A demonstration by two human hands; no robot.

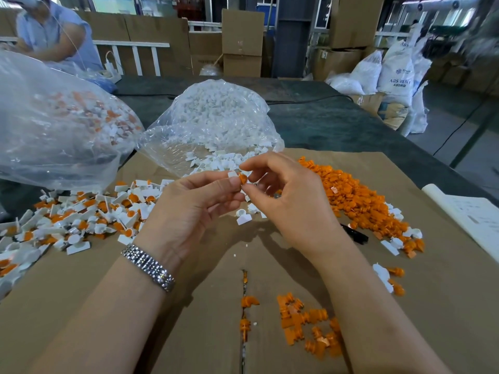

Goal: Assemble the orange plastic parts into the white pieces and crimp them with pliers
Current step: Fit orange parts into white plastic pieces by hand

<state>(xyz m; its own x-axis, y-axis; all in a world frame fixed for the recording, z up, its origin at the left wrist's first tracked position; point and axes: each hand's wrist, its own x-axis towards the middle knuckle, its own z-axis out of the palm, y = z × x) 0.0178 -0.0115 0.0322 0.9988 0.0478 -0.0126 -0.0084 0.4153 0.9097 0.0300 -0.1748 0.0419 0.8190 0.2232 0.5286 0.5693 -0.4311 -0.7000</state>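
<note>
Both hands are raised together, left hand (194,203) and right hand (286,201) with fingers pinched, fingertips meeting.

the orange parts (359,201) and white pieces (81,217) are showing as smooth moulded plastic; the bags (54,125) are glinting as clear glossy film; the cardboard sheet (189,306) is presenting matt brown; the wristband (148,267) is shining as polished metal

Two clear plastic bags (216,122) are sitting at upper left and centre; two bare hands (189,211) are showing; orange plastic parts (359,203) are lying in piles too numerous to count.
</note>
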